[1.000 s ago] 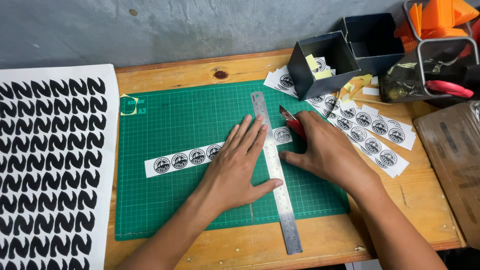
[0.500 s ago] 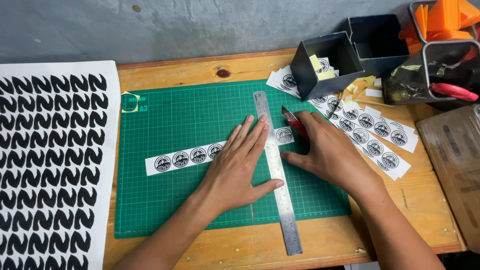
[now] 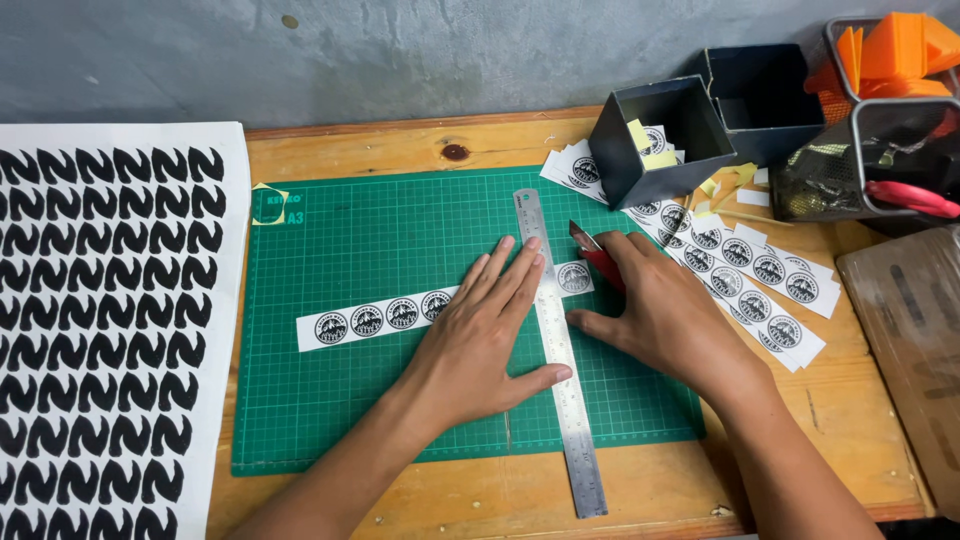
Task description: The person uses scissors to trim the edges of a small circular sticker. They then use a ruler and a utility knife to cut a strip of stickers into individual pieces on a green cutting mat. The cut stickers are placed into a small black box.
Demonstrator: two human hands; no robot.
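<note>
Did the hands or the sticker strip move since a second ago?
Hardly anything changed. The left hand stays flat, pressing the metal ruler across the sticker strip on the green cutting mat. The right hand keeps its grip on the red knife at the ruler's edge, in much the same spot. Strip, ruler and mat lie where they were; only the camera view shifted slightly.

White sticker strip flat under steel ruler; red knife alongside
</note>
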